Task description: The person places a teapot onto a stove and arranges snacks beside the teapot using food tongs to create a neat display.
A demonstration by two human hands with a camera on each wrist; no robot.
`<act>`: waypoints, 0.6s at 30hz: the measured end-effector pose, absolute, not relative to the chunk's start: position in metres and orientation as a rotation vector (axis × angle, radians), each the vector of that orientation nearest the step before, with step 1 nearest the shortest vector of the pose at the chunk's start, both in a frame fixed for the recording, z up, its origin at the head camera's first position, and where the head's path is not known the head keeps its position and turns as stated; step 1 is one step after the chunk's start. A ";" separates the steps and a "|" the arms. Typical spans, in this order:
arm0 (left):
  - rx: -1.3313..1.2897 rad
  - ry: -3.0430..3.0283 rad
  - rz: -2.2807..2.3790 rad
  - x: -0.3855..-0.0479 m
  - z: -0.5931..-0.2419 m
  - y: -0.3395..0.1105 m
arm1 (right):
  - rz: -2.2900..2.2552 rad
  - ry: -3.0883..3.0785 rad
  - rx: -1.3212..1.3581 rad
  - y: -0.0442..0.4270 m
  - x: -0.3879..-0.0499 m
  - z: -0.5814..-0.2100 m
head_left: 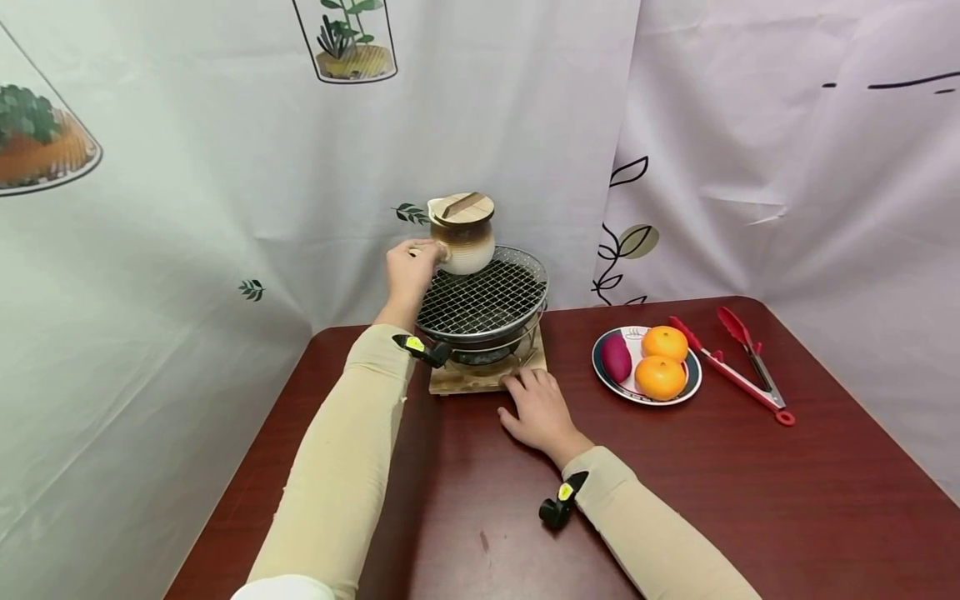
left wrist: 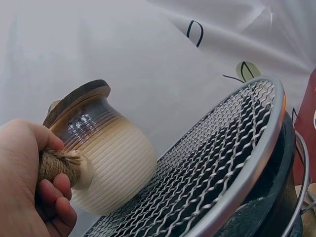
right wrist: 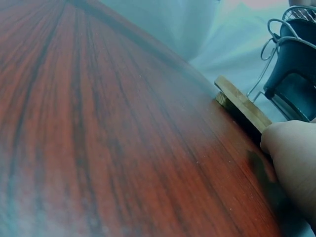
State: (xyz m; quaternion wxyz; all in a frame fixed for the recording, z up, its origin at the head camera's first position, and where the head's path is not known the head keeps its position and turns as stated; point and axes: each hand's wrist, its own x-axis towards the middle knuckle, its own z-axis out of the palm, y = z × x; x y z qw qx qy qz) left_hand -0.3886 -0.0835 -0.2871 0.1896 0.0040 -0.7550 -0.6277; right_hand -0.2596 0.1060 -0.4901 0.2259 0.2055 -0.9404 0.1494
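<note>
My left hand (head_left: 411, 271) grips the twine-wrapped side handle (left wrist: 59, 167) of a small ceramic pot (head_left: 468, 250), brown above and ribbed cream below. A round wooden lid (head_left: 467, 208) covers it. The pot is over the back left of a round wire grill mesh (head_left: 487, 296); whether its base touches the mesh I cannot tell. Beneath the mesh is a dark stove bowl (left wrist: 266, 207) in a wire frame, standing on a wooden board (head_left: 468, 382). My right hand (head_left: 542, 412) rests at the board's front right edge, fingertips against the wood (right wrist: 247, 108).
On the dark red table (head_left: 480, 517), a plate (head_left: 600, 371) to the right holds two oranges (head_left: 662, 377) and a purple oval item (head_left: 617, 358). Red-tipped tongs (head_left: 742, 379) lie beyond it. A patterned white curtain (head_left: 525, 125) hangs close behind the grill.
</note>
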 end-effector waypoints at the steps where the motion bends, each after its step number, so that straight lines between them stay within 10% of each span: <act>1: 0.002 -2.113 -1.777 -0.389 -0.287 -0.083 | 0.411 -2.595 0.566 0.106 -0.260 -0.490; 18: -0.024 -2.145 -1.798 -0.392 -0.294 -0.079 | 0.411 -2.606 0.566 0.105 -0.259 -0.489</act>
